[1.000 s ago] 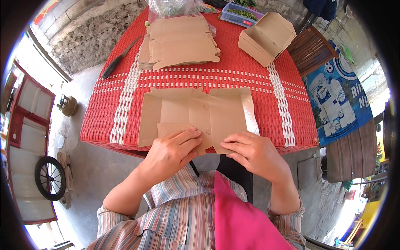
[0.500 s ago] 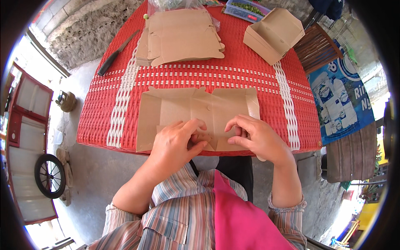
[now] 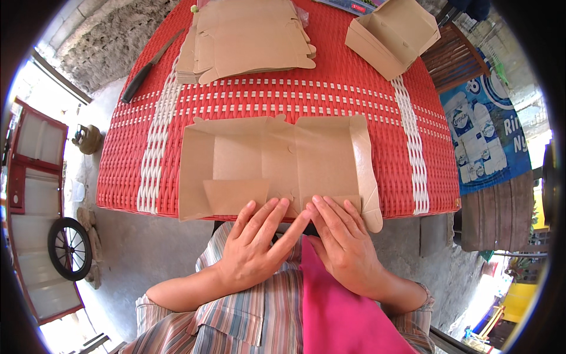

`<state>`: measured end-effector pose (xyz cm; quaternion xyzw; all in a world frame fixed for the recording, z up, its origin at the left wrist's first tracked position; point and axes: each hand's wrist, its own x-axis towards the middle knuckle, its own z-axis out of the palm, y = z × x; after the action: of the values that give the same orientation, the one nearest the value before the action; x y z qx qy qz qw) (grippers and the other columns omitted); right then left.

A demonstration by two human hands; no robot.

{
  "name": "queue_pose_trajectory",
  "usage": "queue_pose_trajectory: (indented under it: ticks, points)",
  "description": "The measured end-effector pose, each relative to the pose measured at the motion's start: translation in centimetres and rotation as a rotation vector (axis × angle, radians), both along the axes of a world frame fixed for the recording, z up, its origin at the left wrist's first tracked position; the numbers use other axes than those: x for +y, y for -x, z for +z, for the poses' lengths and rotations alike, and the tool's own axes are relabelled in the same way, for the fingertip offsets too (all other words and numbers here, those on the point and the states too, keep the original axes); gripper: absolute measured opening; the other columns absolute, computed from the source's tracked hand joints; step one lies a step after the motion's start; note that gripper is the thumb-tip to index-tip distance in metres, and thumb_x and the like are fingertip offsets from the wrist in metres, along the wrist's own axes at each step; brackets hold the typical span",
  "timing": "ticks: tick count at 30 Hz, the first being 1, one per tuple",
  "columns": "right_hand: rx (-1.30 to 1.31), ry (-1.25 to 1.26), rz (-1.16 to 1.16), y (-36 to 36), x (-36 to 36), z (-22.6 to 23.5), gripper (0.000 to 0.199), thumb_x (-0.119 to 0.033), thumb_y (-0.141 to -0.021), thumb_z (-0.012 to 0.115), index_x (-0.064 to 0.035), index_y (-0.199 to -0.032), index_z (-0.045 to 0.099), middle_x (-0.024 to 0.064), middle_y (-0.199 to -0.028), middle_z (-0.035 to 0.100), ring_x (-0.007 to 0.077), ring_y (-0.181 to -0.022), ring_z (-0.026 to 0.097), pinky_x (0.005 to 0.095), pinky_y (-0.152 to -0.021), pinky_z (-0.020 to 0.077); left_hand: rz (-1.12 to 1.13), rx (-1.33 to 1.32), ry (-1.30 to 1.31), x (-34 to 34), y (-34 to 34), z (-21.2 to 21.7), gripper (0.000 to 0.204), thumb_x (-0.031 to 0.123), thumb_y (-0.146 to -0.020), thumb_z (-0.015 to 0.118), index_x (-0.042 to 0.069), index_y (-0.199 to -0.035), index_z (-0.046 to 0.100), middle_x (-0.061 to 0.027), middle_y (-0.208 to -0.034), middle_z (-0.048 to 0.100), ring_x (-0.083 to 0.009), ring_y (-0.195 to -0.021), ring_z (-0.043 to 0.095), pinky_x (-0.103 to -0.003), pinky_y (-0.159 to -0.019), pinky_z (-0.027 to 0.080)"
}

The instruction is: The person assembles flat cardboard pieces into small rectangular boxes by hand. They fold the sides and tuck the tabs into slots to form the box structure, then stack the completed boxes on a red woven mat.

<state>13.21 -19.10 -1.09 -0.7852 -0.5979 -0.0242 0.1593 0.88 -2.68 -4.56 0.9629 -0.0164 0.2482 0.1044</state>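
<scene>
A brown cardboard food box [image 3: 250,150], partly folded and spread open, lies at the table's near edge with its side walls raised. Along its near wall, my left hand [image 3: 254,245] lies with fingers stretched out, the tips touching the upper edge. My right hand [image 3: 345,245] is beside it on the same wall, its fingers also straight and pressing at the rim. Nothing is held in either hand. A folded flap shows inside the box at the near left, and a smaller one by the right fingertips.
The red woven table [image 3: 330,97] holds a stack of flat cardboard boxes [image 3: 250,41] at the back, with a black-handled knife [image 3: 144,74] to its left. A folded open box [image 3: 389,38] stands at the back right, near a plastic tub [image 3: 351,6]. A wooden chair [image 3: 454,59] is beyond.
Both hands have moved from curled over the box's near part to lying flat against its near wall. The near wall now appears folded up, and the view has shifted slightly.
</scene>
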Motion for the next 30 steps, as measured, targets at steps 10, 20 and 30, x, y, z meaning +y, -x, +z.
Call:
queue_pose_trajectory:
  ticks: [10,20,30]
  points:
    - [0.027,-0.096,-0.085,-0.7,-0.5,-1.7,0.054,-0.009,-0.081,0.069,0.0048,-0.131,0.055,0.0150,-0.139,0.050,0.0284,-0.130,0.049,0.0439,-0.111,0.0346,0.107,0.071,-0.117,-0.3,-1.1,-0.7,0.057,0.027,-0.080,0.067,0.022,-0.136,0.058,-0.0150,-0.135,0.047,-0.0305,-0.121,0.050,-0.051,-0.106,0.032]
    - [-0.070,-0.037,-0.140,-2.2,-1.6,-0.5,0.045,-0.015,-0.085,0.067,-0.0066,-0.129,0.060,0.0058,-0.137,0.056,0.0175,-0.126,0.054,0.0427,-0.112,0.0296,0.132,0.072,-0.106,-0.6,-1.3,-0.2,0.053,0.020,-0.078,0.070,0.020,-0.130,0.063,-0.0159,-0.129,0.051,-0.0321,-0.119,0.051,-0.052,-0.106,0.033]
    - [0.082,-0.216,0.023,-7.4,-5.7,-0.7,0.033,-0.007,-0.077,0.073,-0.0103,-0.110,0.069,0.0047,-0.117,0.066,0.0238,-0.113,0.062,0.0442,-0.105,0.0418,0.149,0.031,-0.055,-0.7,-1.7,-0.3,0.054,0.018,-0.075,0.071,0.020,-0.129,0.063,-0.0150,-0.127,0.052,-0.0317,-0.118,0.052,-0.052,-0.106,0.033]
